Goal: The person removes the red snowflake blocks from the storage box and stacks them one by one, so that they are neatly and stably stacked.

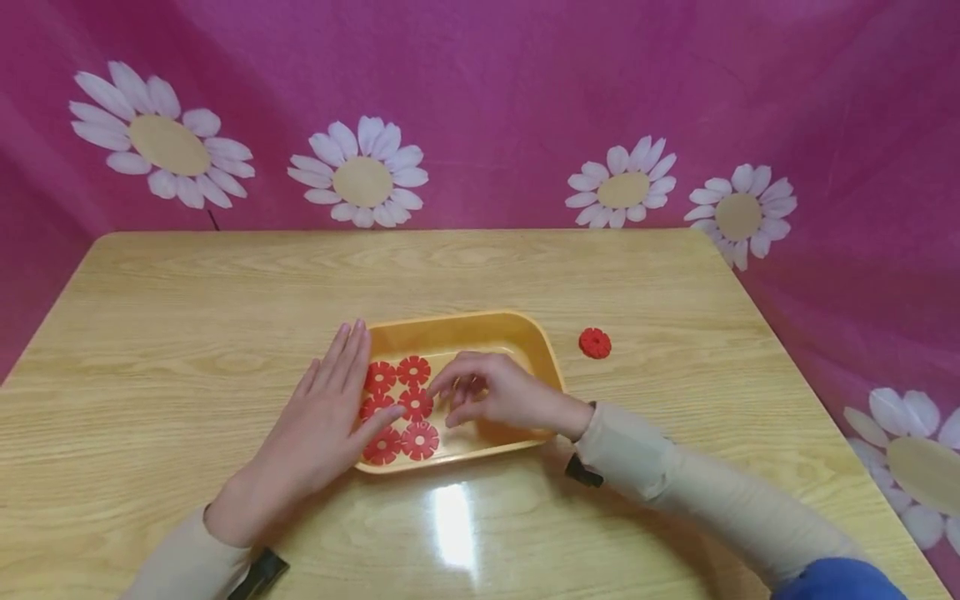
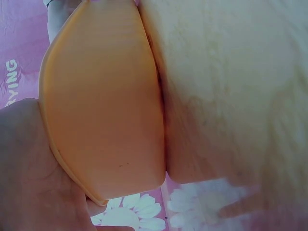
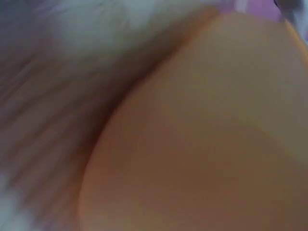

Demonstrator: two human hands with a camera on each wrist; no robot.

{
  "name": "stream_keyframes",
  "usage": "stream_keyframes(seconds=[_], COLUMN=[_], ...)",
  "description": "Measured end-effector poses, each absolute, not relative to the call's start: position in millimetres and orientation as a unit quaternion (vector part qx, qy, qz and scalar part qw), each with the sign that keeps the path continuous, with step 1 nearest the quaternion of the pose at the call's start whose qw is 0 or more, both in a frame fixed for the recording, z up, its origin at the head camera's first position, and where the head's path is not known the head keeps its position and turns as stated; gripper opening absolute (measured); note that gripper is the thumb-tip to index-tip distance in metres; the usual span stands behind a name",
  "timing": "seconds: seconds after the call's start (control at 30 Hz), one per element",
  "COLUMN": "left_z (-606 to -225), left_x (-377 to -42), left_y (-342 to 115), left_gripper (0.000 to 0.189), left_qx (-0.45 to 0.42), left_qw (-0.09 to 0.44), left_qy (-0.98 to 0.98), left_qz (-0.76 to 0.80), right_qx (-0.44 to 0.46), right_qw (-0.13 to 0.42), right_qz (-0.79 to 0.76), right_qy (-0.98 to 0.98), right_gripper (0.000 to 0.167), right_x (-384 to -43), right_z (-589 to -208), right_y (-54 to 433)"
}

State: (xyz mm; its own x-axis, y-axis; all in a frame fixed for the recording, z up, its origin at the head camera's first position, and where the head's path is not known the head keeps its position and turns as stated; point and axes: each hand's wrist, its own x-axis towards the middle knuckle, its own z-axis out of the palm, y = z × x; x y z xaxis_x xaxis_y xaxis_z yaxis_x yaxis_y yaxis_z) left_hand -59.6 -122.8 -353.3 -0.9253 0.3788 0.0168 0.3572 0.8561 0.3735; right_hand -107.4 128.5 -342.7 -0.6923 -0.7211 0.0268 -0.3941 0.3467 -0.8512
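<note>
Six red discs point(image 1: 418, 415) lie flat at the 9 o'clock end of the yellow tray point(image 1: 457, 333), long axis roughly 9 to 3; they sit at 9 o'clock from the right hand point(image 1: 501, 392), whose bent fingertips are just beside the nearest, thumb and index apart, nothing seen held. Left hand point(image 1: 318, 421) rests along that tray end, fingers straight, thumb spread over the discs. Lone red piece point(image 1: 588, 343) outside at 2 o'clock on wood-grain tabletop point(image 1: 480, 267); pink flowered backdrop point(image 1: 487, 100) at 12
</note>
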Motion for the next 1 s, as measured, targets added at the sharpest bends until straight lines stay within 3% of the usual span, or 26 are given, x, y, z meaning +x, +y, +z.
stream_keyframes(seconds=[0.17, 0.6, 1.0], left_z=[-353.4, -353.5, -355.6], left_x=[-60.2, -59.2, -60.4], left_y=[-121.5, -122.3, -121.2], left_gripper=[0.097, 0.098, 0.099], left_qx=[0.194, 0.19, 0.188], left_qw=[0.029, 0.027, 0.022], left_qy=[0.962, 0.963, 0.964], left_qz=[0.19, 0.19, 0.189], right_qx=[-0.36, -0.364, -0.397], right_qw=[0.237, 0.238, 0.252], right_qz=[-0.387, -0.331, -0.407], right_qy=[0.815, 0.838, 0.783], right_gripper=[0.027, 0.024, 0.026], right_x=[-103.3, -101.5, -104.1], right_z=[-353.1, -356.2, -358.4], right_y=[107.5, 101.1, 107.8])
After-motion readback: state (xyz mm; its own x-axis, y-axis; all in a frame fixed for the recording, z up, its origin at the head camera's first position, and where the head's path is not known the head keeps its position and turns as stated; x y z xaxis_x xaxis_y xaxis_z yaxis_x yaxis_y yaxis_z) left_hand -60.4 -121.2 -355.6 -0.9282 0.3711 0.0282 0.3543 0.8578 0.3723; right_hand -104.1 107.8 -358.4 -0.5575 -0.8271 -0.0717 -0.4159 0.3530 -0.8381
